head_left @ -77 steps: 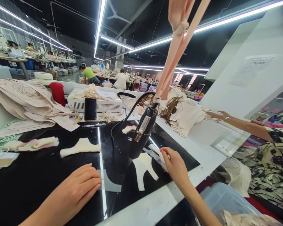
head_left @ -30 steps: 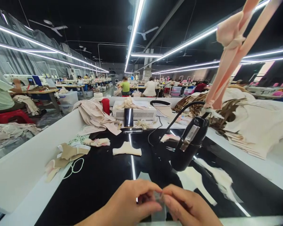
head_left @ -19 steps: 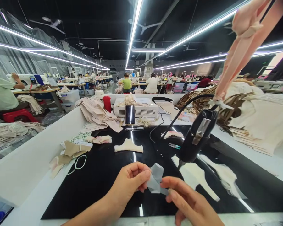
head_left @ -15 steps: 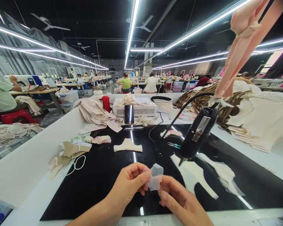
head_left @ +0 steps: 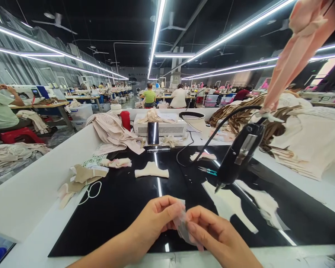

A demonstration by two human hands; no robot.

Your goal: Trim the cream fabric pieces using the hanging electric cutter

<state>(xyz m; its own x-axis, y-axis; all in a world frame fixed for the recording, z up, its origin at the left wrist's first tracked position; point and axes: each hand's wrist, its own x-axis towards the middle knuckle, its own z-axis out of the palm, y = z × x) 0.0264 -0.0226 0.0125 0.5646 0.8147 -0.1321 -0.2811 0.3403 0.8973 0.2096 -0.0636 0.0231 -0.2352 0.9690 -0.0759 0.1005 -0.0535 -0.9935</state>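
Note:
My left hand [head_left: 159, 221] is closed in a pinch on the upper end of a small translucent sheet piece [head_left: 182, 224]. Close beside it, my right hand [head_left: 216, 232] pinches the right edge of that same piece, which hangs down between the fingers. Both hands are above the near part of a glossy black work surface [head_left: 106, 227]. Part of the piece is hidden by my fingers. To the right hangs a black hand tool [head_left: 240, 156] with a pointed tip, over a cream fabric piece [head_left: 230, 203]. Another cream cut piece [head_left: 152, 170] lies farther forward.
Teal-handled snips [head_left: 208, 171] lie near the tool. A pen [head_left: 158, 150], a phone [head_left: 153, 133] and a white box [head_left: 167, 128] are ahead. Fabric scraps [head_left: 86, 176] and a looped cord lie left; fabric stacks [head_left: 309, 137] stand right. People sit at sewing tables beyond.
My right hand has come in against the translucent piece and now pinches it. The piece has turned and hangs lower. In the view, the hanging tool appears farther right.

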